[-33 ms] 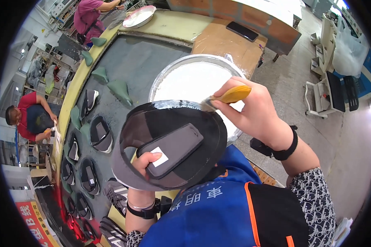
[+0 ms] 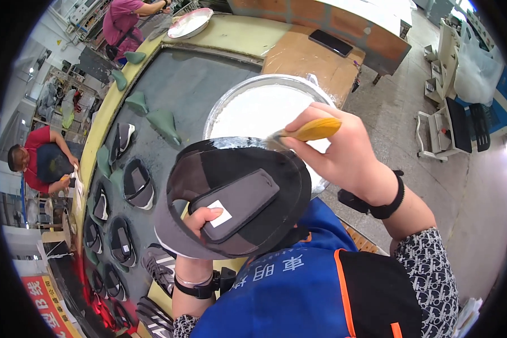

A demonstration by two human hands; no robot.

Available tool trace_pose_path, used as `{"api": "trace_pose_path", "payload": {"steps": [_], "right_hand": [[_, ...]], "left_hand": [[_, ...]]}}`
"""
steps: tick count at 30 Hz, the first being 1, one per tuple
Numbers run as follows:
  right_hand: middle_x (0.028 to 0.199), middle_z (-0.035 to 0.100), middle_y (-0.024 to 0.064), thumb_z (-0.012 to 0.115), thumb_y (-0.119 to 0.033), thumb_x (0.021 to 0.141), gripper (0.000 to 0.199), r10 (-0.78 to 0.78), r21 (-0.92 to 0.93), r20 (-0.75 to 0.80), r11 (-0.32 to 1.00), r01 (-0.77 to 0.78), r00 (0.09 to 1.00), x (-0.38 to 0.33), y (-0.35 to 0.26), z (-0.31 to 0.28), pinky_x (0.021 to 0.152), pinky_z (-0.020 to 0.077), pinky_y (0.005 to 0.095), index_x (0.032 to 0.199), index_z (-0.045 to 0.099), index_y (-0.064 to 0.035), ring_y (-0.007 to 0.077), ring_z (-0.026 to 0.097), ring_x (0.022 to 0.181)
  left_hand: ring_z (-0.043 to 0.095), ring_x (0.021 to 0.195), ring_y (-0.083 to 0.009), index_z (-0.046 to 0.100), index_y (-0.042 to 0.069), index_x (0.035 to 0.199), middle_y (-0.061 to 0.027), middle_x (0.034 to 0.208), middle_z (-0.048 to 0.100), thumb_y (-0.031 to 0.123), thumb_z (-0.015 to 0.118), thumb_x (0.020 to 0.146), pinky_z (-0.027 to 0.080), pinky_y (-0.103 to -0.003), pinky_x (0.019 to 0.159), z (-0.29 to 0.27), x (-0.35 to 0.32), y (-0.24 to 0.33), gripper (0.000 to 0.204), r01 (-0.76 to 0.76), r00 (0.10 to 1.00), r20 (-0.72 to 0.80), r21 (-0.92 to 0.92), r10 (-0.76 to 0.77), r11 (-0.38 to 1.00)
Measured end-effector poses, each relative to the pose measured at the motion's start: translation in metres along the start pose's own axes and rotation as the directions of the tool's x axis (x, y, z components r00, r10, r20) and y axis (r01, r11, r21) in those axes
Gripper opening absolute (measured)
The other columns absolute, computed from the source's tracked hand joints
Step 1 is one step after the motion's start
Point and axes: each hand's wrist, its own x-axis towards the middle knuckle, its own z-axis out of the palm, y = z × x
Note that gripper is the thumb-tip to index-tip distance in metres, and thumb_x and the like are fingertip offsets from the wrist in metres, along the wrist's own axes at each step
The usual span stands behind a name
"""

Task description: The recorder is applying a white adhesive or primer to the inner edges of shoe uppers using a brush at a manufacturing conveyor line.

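Note:
A black and grey shoe upper (image 2: 248, 214) is held up close in front of me, with a padded grey tongue showing in its middle. Through its opening comes my left hand (image 2: 201, 218), the thumb pressed beside a white label (image 2: 220, 214) on the tongue; the other fingers are hidden. My right hand (image 2: 338, 143) grips a brush with a yellow wooden handle (image 2: 316, 129). The bristles touch the upper's far edge, where wet white paste (image 2: 236, 142) lies in a streak. Behind stands a round metal basin (image 2: 213, 121) of white paste.
Several dark shoes (image 2: 138, 183) and green shoe-shaped forms (image 2: 163, 127) lie on the grey-topped table (image 2: 203, 67) to the left. A phone (image 2: 330, 43) rests on brown board (image 2: 287, 53) behind the basin. Two other people (image 2: 42, 160) work beyond the table.
The brush and my right hand have shifted slightly left along the upper's far edge. The upper has moved very slightly right in my left hand.

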Motion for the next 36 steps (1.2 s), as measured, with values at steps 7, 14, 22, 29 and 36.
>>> {"api": "trace_pose_path", "payload": {"steps": [7, 14, 22, 29, 36], "right_hand": [[0.073, 0.063, 0.0126, 0.069, -0.015, 0.086, 0.015, 0.193, 0.018, -0.056, 0.981, -0.193, 0.980, 0.006, 0.010, 0.018, 0.061, 0.0504, 0.0386, 0.083, 0.059, -0.0037, 0.0307, 0.065, 0.064], [0.074, 0.058, -0.0018, 0.066, -0.005, 0.091, 0.010, 0.429, 0.403, 0.109, 0.806, -0.435, 0.897, -0.017, 0.007, 0.011, 0.058, 0.0419, 0.0224, 0.085, 0.059, -0.0010, 0.0033, 0.052, 0.066], [0.085, 0.067, 0.0026, 0.072, -0.007, 0.093, 0.012, 0.146, 0.256, -0.133, 0.961, -0.108, 0.980, 0.021, 0.003, 0.000, 0.063, 0.0491, 0.0207, 0.096, 0.063, 0.0002, 0.0049, 0.062, 0.075], [0.070, 0.066, 0.0105, 0.073, -0.017, 0.090, 0.021, 0.301, 0.327, 0.046, 0.897, -0.299, 0.953, 0.004, -0.004, 0.011, 0.059, 0.0504, 0.0289, 0.087, 0.061, -0.0009, 0.0165, 0.065, 0.061], [0.066, 0.065, 0.0078, 0.076, -0.020, 0.088, 0.021, 0.114, 0.169, 0.014, 0.979, -0.114, 0.993, 0.012, -0.009, 0.008, 0.056, 0.0489, 0.0324, 0.083, 0.061, -0.0051, 0.0210, 0.064, 0.057]], "left_hand": [[0.070, 0.097, -0.0247, 0.065, -0.005, 0.120, -0.0147, 0.108, 0.071, 0.015, 0.055, 0.083, 0.055, -0.033, 0.087, -0.002, -0.007, -0.010, 0.043, -0.199, 0.980, 0.021, 0.101, 0.198, 0.975], [0.067, 0.085, -0.0179, 0.058, 0.000, 0.125, -0.0102, 0.099, 0.068, 0.011, 0.063, 0.092, 0.056, -0.031, 0.072, -0.008, 0.012, -0.033, 0.035, -0.562, 0.815, 0.096, 0.370, 0.572, 0.739], [0.063, 0.059, -0.0186, 0.059, 0.002, 0.118, -0.0095, 0.088, 0.066, 0.006, 0.066, 0.092, 0.055, -0.030, 0.050, -0.018, 0.035, -0.027, 0.027, -0.179, 0.933, 0.348, 0.218, 0.095, 0.959], [0.070, 0.067, -0.0201, 0.064, 0.003, 0.112, -0.0101, 0.090, 0.071, 0.017, 0.065, 0.097, 0.058, -0.029, 0.058, -0.010, 0.046, -0.021, 0.020, -0.279, 0.940, 0.270, 0.250, 0.210, 0.927], [0.072, 0.080, -0.0204, 0.067, 0.005, 0.110, -0.0088, 0.094, 0.072, 0.019, 0.063, 0.100, 0.059, -0.030, 0.068, -0.004, 0.047, -0.014, 0.017, -0.433, 0.897, 0.257, 0.342, 0.360, 0.834]]}}
